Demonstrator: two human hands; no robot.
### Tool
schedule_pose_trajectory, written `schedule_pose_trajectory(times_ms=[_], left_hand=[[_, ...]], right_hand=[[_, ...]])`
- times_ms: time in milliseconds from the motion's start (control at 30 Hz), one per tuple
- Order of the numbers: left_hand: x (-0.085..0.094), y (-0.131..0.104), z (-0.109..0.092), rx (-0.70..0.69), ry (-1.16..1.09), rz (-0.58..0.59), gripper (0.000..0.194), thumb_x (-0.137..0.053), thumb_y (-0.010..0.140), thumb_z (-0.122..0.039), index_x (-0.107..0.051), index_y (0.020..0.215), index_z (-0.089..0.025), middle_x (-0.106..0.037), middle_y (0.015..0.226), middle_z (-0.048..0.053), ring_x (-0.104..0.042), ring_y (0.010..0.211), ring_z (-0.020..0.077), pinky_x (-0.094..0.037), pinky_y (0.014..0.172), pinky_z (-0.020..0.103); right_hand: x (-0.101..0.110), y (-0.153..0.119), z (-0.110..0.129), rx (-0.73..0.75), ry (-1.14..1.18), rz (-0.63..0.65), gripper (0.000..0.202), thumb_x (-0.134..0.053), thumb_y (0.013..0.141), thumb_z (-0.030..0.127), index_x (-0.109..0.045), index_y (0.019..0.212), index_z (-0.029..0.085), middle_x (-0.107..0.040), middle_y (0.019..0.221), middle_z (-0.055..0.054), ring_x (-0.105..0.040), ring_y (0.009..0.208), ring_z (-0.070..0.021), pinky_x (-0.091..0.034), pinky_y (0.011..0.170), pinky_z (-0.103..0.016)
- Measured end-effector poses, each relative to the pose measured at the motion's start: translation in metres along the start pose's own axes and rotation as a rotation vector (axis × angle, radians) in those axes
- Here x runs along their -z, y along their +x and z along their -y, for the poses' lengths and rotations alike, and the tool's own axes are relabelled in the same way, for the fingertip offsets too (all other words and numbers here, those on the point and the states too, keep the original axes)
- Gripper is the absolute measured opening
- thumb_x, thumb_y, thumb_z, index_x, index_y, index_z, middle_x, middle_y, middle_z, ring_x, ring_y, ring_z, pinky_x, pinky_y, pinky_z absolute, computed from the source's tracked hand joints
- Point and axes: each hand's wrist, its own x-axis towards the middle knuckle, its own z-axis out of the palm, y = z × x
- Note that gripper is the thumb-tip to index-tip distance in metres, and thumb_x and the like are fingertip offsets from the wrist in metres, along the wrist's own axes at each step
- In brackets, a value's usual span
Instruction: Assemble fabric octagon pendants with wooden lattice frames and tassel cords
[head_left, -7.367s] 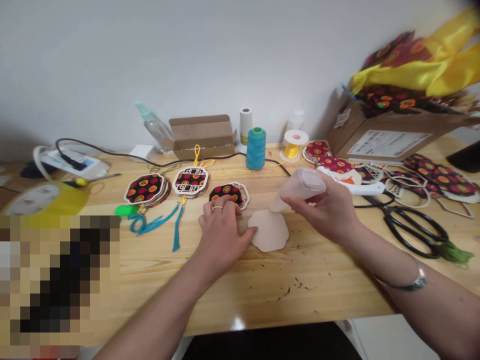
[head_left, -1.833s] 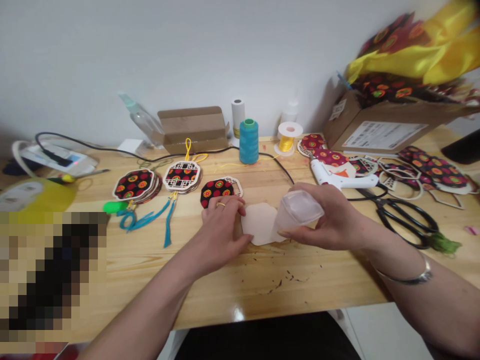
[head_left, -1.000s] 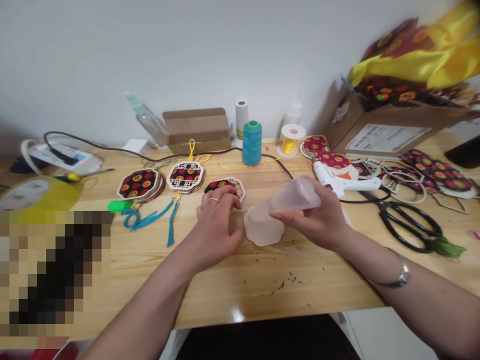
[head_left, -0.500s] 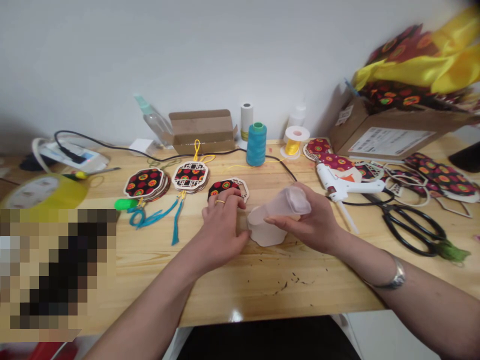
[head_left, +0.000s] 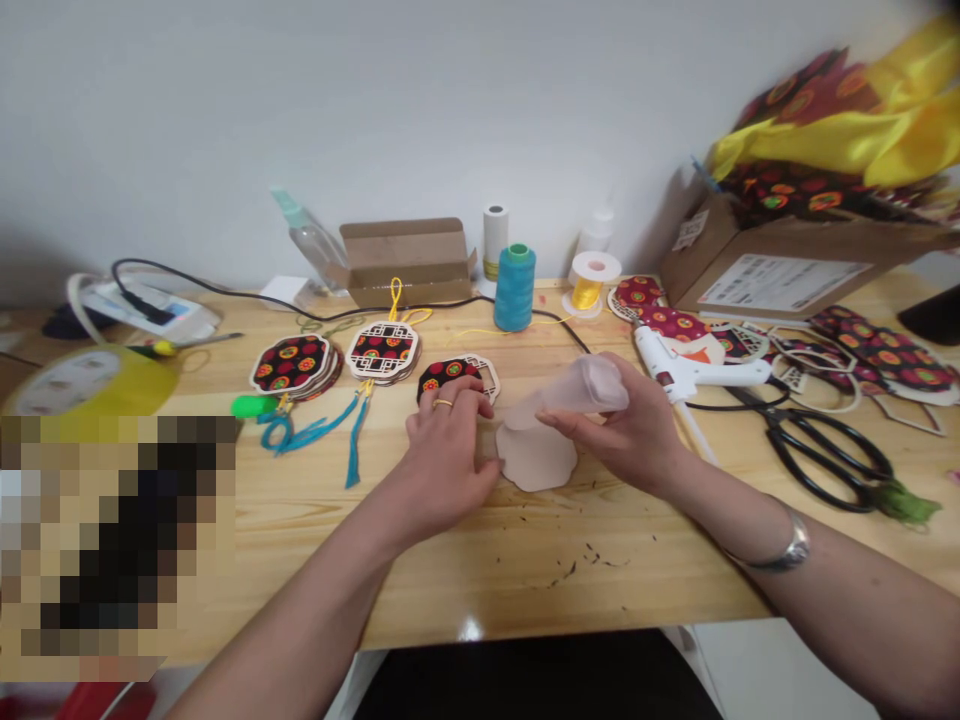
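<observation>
My right hand (head_left: 637, 430) grips a translucent white squeeze bottle (head_left: 581, 390). The bottle is tilted, its lower end toward a pale scalloped blank (head_left: 540, 460) lying flat on the table. Whether its tip touches the blank I cannot tell. My left hand (head_left: 450, 450), with a ring on one finger, rests just left of the blank, thumb at its edge and apart from the bent fingers. Those fingertips reach a dark flower-patterned piece with a wooden lattice frame (head_left: 484, 375), partly hidden beneath them.
Finished lattice ornaments with tassels (head_left: 384, 350) and a patterned stack (head_left: 292, 365) lie left. A teal thread cone (head_left: 514, 290) and yellow thread spool (head_left: 594, 280) stand behind. Right are a white glue gun (head_left: 675, 365), black scissors (head_left: 825, 450) and a cardboard box (head_left: 787, 265).
My right hand and the bottle have shifted slightly up and right, so more of the pale blank shows. My left hand stays nearly in place.
</observation>
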Motion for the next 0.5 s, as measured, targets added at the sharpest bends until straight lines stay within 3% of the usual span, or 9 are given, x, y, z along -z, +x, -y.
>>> schedule_pose_trajectory(times_ms=[233, 500], left_hand=[[-0.0002, 0.0001, -0.0002, 0.011, 0.004, 0.009, 0.032, -0.059, 0.071, -0.026, -0.042, 0.098, -0.021, -0.038, 0.137, 0.011, -0.033, 0.123, 0.0333, -0.032, 0.096, 0.054], [0.0014, 0.0005, -0.0014, 0.026, 0.023, 0.012, 0.03, -0.056, 0.07, -0.024, -0.043, 0.097, -0.021, -0.038, 0.136, 0.011, -0.034, 0.122, 0.0338, -0.034, 0.094, 0.054]], right_hand=[[0.0, 0.0013, 0.0003, -0.01, -0.013, -0.035, 0.028, -0.076, 0.069, 0.034, -0.052, 0.075, 0.021, -0.059, 0.065, 0.003, -0.055, 0.055, -0.0125, -0.044, 0.05, -0.025], [0.0016, -0.0004, 0.0027, 0.053, -0.064, 0.021, 0.029, -0.077, 0.068, 0.033, -0.052, 0.077, 0.021, -0.059, 0.065, 0.004, -0.053, 0.055, -0.0115, -0.041, 0.049, -0.024]])
